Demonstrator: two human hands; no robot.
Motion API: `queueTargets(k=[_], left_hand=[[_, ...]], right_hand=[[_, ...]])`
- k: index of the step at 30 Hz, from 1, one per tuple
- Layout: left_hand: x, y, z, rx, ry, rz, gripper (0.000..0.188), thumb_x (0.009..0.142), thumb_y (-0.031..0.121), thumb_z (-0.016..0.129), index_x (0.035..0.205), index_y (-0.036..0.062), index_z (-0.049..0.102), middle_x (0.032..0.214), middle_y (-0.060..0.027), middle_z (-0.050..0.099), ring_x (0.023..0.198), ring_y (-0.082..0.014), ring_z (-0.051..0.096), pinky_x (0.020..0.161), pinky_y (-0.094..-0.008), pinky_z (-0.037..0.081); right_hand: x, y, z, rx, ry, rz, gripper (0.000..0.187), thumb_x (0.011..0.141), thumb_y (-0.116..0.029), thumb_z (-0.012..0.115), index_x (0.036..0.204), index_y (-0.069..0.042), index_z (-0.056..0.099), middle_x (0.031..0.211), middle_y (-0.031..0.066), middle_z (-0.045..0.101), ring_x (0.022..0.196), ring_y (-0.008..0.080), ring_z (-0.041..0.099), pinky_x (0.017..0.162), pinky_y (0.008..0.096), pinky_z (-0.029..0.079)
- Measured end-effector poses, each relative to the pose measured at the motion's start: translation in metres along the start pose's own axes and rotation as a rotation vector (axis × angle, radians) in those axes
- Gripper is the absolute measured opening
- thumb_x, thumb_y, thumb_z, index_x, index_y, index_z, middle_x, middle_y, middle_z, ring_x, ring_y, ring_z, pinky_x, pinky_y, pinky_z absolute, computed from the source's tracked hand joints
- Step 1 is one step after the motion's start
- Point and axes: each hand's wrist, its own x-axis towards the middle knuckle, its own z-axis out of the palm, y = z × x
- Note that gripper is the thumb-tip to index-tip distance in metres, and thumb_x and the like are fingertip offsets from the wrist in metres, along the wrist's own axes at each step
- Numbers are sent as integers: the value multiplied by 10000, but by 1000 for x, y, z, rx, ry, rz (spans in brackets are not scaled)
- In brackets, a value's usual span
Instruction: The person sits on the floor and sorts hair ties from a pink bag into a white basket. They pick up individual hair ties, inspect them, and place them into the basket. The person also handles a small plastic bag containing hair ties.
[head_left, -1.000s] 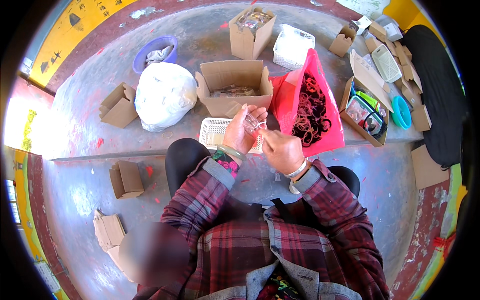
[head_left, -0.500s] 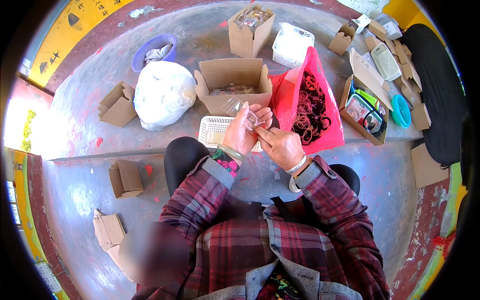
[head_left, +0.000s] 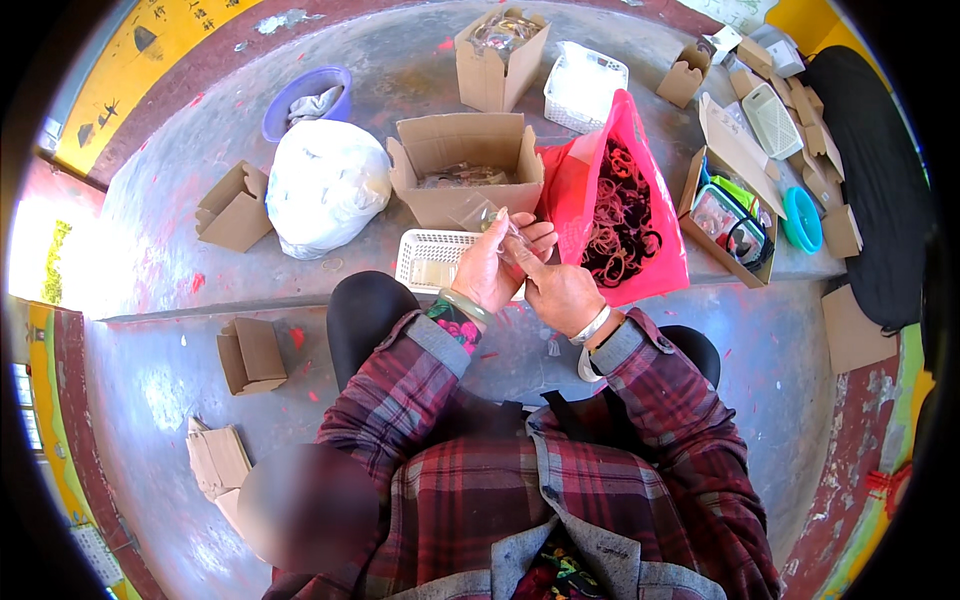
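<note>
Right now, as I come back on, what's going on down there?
The left hand holds a clear plastic bag, and the right hand reaches its fingers in at the left palm. Beneath sits a white perforated basket; beyond, an open cardboard box of clear packets. To the right, a pink-red bag holds dark and pink loops.

This looks like a makeshift handwork spot in a partly open building: a scuffed concrete ledge (head_left: pixel 400 70) serves as the bench, crowded with open cardboard boxes (head_left: pixel 425 208), a white plastic basket (head_left: pixel 440 241) and a pink bag (head_left: pixel 662 268) of loose bands (head_left: pixel 620 225), while a clear packet (head_left: pixel 470 212) is held above. Dark drawings (head_left: pixel 150 40) decorate a yellow wall (head_left: pixel 110 65); greenery (head_left: pixel 57 258) shows through a bright opening.
</note>
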Motion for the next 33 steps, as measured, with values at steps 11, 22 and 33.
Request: queueTargets(k=[11, 22, 33], left_hand=[[1, -2, -6, 51, -29, 12, 384, 918, 343, 465, 1109, 12, 499, 1087, -179, 584, 1060, -298, 540, 954, -414, 404], [-4, -4, 3, 230, -95, 55, 289, 911, 246, 508, 1107, 34, 525, 1087, -122, 584, 992, -208, 563, 852, -365, 447], [-8, -16, -4, 282, -161, -380, 357, 880, 187, 570, 1177, 15, 473, 1059, -138, 586, 950, -275, 604, 852, -359, 497]], right_hand=[[3, 11, 8, 424, 138, -134, 420, 795, -20, 486, 1212, -64, 521, 719, 186, 627, 583, 181, 607, 561, 311, 485], [20, 23, -15, 538, 575, 79, 308, 777, -118, 620, 1064, -15, 578, 935, 85, 637, 899, 208, 599, 824, 305, 452], [12, 39, -15, 1517, -184, 668, 163, 822, -119, 611, 929, 3, 615, 807, 66, 639, 685, 131, 615, 614, 260, 518]])
